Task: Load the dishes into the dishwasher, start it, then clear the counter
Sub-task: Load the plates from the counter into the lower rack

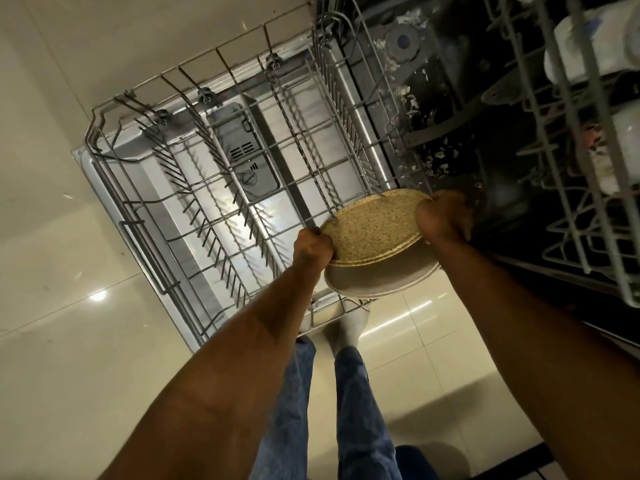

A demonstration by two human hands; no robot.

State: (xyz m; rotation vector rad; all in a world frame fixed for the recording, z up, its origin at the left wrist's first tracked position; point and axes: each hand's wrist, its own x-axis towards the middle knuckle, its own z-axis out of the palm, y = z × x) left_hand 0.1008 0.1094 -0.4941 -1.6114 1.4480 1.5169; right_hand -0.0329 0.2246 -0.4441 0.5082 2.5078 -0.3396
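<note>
Plates, a speckled tan round one [372,226] stacked on a pale beige one [381,280], hang over the near corner of the pulled-out grey wire lower rack [221,188]. Left hand [313,245] and right hand [445,216] each clamp opposite rims. Judged risk: the lower plate, seemingly supported only from beneath, could slide out when the stack tilts toward the rack's tines.

Two stacked plates, a speckled yellow plate [372,227] over a pale plate [381,278], are counted at centre frame, with two hands, left [313,245] and right [443,216], two wire racks, lower [221,168] and upper [571,168], and two legs at bottom.
</note>
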